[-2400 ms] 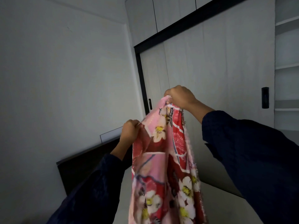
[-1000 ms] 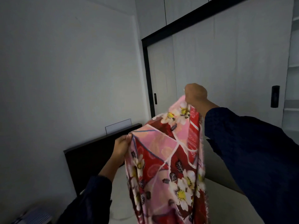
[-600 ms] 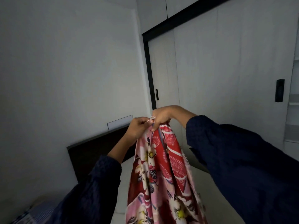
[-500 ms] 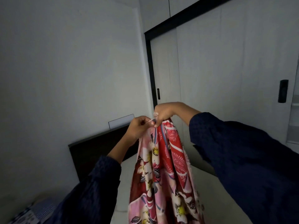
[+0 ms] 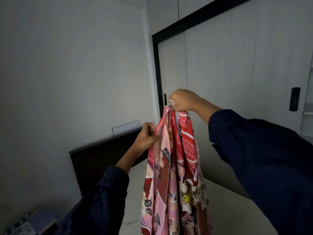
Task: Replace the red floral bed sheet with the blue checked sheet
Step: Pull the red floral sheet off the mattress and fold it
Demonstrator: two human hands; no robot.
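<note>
Count: one red floral sheet, two hands on it, both arms in dark blue sleeves.
Sheet position: up in the air, hanging over the bare mattress, in front of the dark headboard.
Sheet axis: long axis straight up and down, gathered top end high, folds dropping out of the bottom of the view.
Right hand: highest point, arm reaching out, knuckles up, fingers curled tight round the bunched top.
Left hand: lower and to the left, wrist bent up, fingertips pinching the sheet's left edge.
Lower left corner: one blue patterned cloth, too dim to tell whether it is checked.
</note>
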